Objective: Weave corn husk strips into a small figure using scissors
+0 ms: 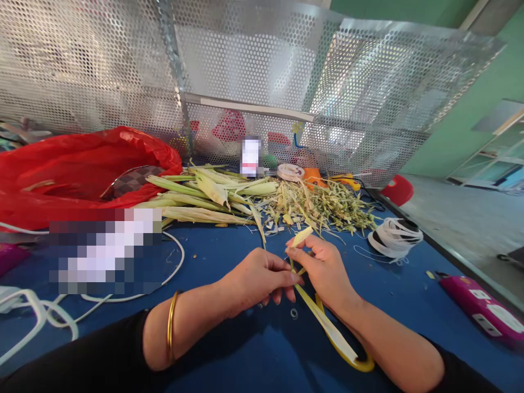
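Observation:
Over the blue table, my left hand (264, 275) pinches a pale yellow-green corn husk strip (321, 316) near its middle. Right beside it, my right hand (325, 267) is closed, with a pale husk end standing up between thumb and forefinger. The strip slants down to the right below my hands, and a yellow curved band (362, 364) loops round its lower end; what that band is I cannot make out. Behind my hands lie a pile of long corn husks (208, 196) and a heap of small husk scraps (323, 204).
A red plastic bag (73, 158) stands at the left, near a white cord (178, 262). White thread (395, 239) is wound on a spool at the right, beyond a purple power strip (481, 308). A perforated metal panel (245, 60) closes off the back.

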Tool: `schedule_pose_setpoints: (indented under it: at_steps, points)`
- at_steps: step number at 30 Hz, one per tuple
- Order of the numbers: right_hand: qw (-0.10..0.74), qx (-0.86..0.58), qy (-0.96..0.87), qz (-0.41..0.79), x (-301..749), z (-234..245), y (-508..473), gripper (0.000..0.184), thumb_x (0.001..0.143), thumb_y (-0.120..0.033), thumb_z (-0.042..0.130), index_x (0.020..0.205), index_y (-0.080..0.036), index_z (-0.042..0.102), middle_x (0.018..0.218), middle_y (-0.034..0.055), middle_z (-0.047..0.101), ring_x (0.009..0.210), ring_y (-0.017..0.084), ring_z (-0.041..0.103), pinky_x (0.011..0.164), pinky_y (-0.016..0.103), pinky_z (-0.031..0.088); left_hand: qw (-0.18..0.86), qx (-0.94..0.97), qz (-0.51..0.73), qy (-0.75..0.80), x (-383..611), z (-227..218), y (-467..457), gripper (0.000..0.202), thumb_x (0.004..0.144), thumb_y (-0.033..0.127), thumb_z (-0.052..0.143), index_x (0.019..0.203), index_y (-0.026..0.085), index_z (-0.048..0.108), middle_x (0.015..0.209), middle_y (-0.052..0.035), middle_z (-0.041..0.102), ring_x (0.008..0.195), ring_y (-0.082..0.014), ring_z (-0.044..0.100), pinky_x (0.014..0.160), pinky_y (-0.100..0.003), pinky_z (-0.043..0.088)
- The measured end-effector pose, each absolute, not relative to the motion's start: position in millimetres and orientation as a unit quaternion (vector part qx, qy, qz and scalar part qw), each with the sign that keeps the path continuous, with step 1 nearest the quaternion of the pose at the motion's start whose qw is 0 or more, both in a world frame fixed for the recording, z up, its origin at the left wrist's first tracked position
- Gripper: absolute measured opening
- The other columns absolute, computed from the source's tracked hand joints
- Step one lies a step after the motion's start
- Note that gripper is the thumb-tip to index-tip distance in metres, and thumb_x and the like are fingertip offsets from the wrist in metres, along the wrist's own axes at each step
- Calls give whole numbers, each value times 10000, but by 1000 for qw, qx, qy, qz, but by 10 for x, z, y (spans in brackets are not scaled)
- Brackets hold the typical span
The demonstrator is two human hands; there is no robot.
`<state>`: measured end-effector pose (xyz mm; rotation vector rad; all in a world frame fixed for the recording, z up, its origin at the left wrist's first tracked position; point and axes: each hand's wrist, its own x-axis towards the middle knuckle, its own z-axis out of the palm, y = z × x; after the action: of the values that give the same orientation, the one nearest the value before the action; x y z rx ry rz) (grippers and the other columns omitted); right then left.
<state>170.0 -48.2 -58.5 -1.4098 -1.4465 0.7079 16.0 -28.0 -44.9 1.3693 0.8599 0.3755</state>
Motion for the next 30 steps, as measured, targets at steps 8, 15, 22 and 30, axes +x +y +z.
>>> schedule_pose_setpoints:
  at_steps: [8, 15, 22, 30]
  points:
    - [492, -547, -665, 130, 1819, -505, -404, 205, 857, -247, 506, 1002, -214, 646, 1064, 64, 641, 1018, 208, 574, 894, 326, 425, 719, 465, 311, 411, 161, -431, -226, 256, 741, 361, 636, 789, 121, 710, 640, -33, 642, 468, -62, 483, 401, -154, 336]
    - [470, -504, -682, 243, 1844, -473, -442, 258, 808, -239, 600, 1065, -220, 615, 848, 21, 648, 745, 167, 606, 693, 277, 483, 741, 382, 379, 401, 63, -359, -97, 245, 797, 317, 572, 839, 106, 690, 741, -72, 666, 543, -84, 538, 457, -169, 395]
    - [495, -471, -677, 274, 1737, -508, -549, 139, 875, -260, 542, 838, -216, 668, 678, -2, 662, 646, 141, 624, 641, 250, 494, 680, 483, 387, 393, 139, -391, -200, 255, 708, 367, 682, 645, 126, 622, 605, -8, 602, 476, -61, 474, 416, -161, 363]
    - [458, -396, -786, 124, 1698, -447, -631, 178, 856, -167, 532, 925, -225, 685, 776, 36, 704, 724, 178, 642, 722, 317, 499, 694, 438, 402, 405, 134, -409, -173, 240, 698, 350, 687, 754, 120, 648, 559, 19, 557, 444, -60, 460, 391, -166, 367]
